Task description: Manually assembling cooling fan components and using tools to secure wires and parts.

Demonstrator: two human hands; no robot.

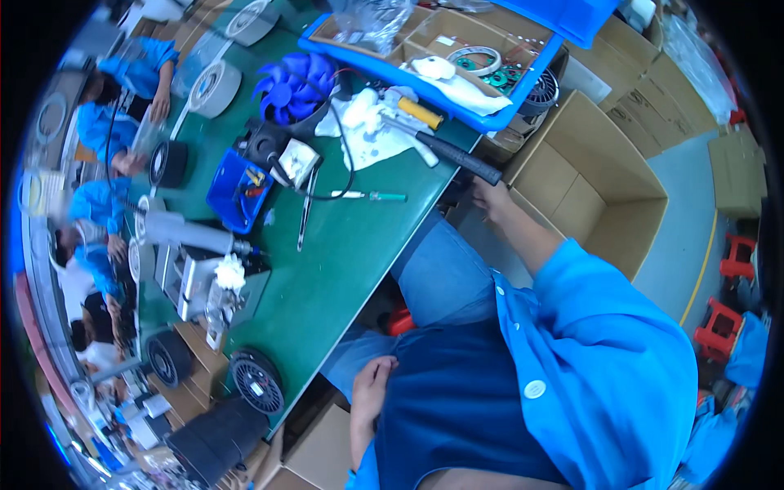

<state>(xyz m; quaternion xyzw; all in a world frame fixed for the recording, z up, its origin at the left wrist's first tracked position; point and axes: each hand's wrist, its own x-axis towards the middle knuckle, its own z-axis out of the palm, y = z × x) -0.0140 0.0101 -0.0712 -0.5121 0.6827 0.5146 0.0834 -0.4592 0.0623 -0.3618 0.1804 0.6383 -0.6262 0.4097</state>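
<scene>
Here's my right hand (pixel 490 200), fingers bent beside the edge of the green surface (pixel 318 278); whether it grips anything, I can't tell. Just beyond it, the long tool (pixel 457 155) juts its black, ridged grip over that edge. Right beside that hand gapes a stiff cardboard box (pixel 621 171); farther ahead, a blue plastic tray (pixel 482 122) hems things in. Left of the hand, crumpled white cloth (pixel 359 135), a smooth yellow cylinder (pixel 420 113), slim metal tweezers (pixel 307 208), and a looping black cord (pixel 349 151) crossing the way. And my left hand (pixel 371 388)? Loosely curled against my dark apron (pixel 457 400), contents hidden; well to its left leans a round, spoked black wheel (pixel 257 381).
</scene>
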